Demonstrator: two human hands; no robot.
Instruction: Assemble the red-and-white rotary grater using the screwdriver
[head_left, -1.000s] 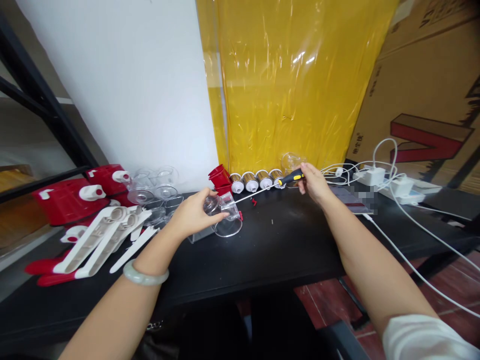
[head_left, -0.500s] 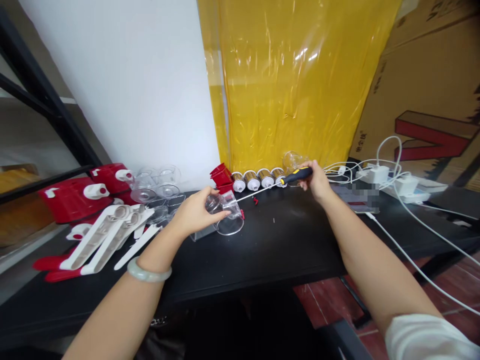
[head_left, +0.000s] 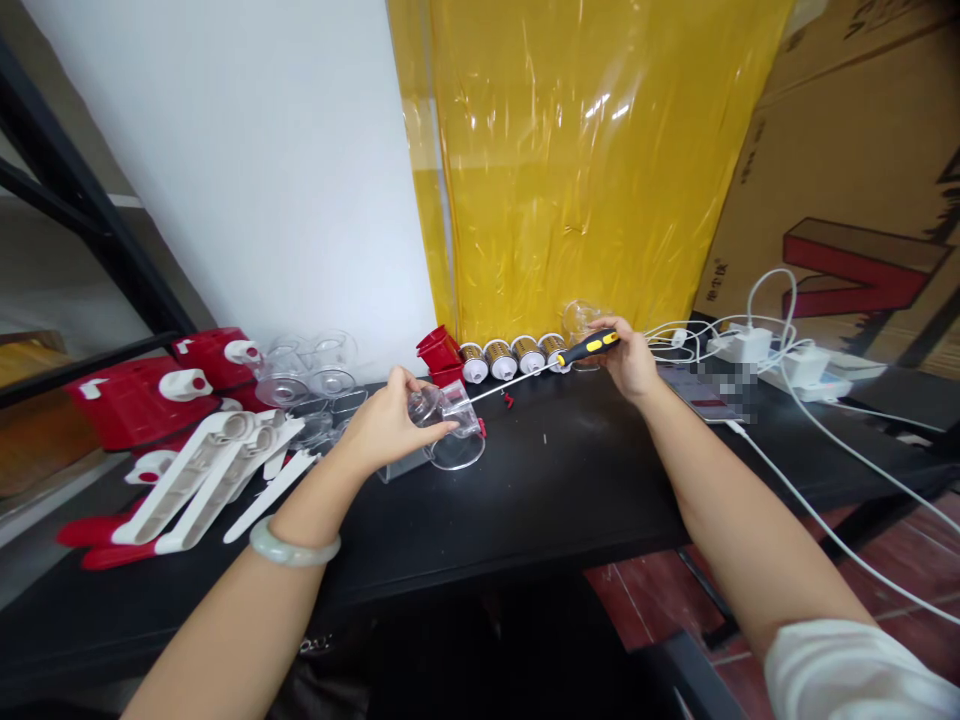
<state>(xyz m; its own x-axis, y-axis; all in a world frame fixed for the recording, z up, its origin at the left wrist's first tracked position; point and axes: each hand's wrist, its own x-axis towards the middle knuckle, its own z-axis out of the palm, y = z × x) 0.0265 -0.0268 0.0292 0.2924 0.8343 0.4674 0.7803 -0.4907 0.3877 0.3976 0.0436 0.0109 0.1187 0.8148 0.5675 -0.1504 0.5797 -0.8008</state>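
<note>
My left hand (head_left: 394,420) is closed around a clear plastic part (head_left: 459,400) that has a round rim and a small red piece on its side. In my right hand (head_left: 626,358) is a screwdriver (head_left: 589,347) with a black and yellow handle, gripped at the handle. Its long shaft slants down to the left, and the tip reaches the clear part; exactly where it meets the plastic I cannot make out. Just behind the part stands a red plastic piece (head_left: 439,350). A small red bit (head_left: 508,400) lies on the black table (head_left: 525,510) under the shaft.
Several gold cylinders with white ends (head_left: 499,358) line the back. At left are red housings (head_left: 135,405), white handles (head_left: 187,480) and clear cups (head_left: 330,365). White cables and chargers (head_left: 806,365), a phone (head_left: 694,395) and a large carton (head_left: 840,160) occupy the right.
The screwdriver handle has turned a little in my right hand, showing more yellow, and its fingers have shifted. My left hand keeps its hold on the clear part. The whole view has moved slightly.
</note>
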